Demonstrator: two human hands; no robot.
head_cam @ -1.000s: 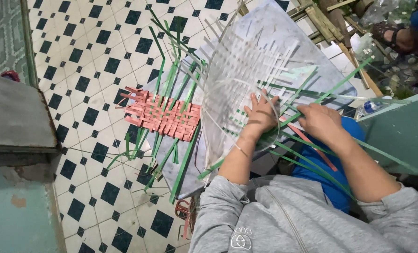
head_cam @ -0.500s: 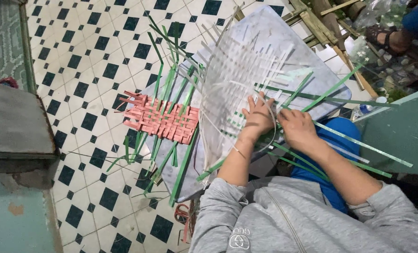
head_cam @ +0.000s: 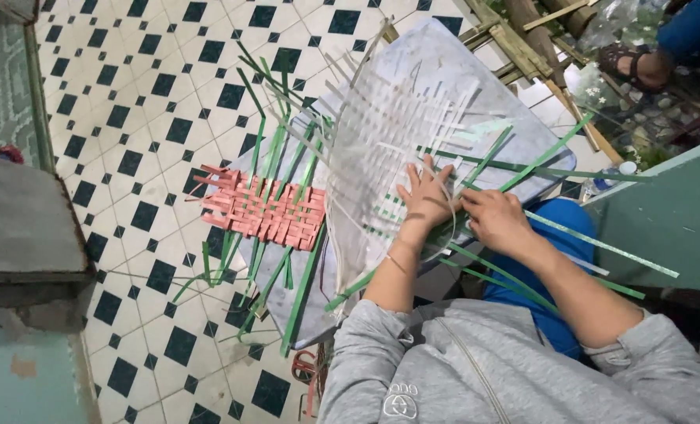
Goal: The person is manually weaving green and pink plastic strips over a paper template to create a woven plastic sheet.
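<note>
A woven mat of clear and white plastic strips [head_cam: 381, 141] lies on a grey board [head_cam: 522, 133], with green strips [head_cam: 279, 149] running through it and a pink woven band [head_cam: 263, 212] at its left. My left hand [head_cam: 424, 196] presses flat on the clear weave, fingers spread. Beside it, my right hand [head_cam: 495, 220] pinches a green strip [head_cam: 601, 245] that runs out to the right. Grey sleeves cover both upper arms.
Black-and-white tiled floor [head_cam: 146, 102] spreads to the left. A grey ledge [head_cam: 20, 228] stands at the far left and a green surface [head_cam: 672, 212] at the right. Another person's sandalled foot [head_cam: 632, 67] and wooden slats [head_cam: 538, 39] are at top right.
My right hand has drawn closer to my left hand and taken hold of a green strip. The left hand stays pressed on the weave.
</note>
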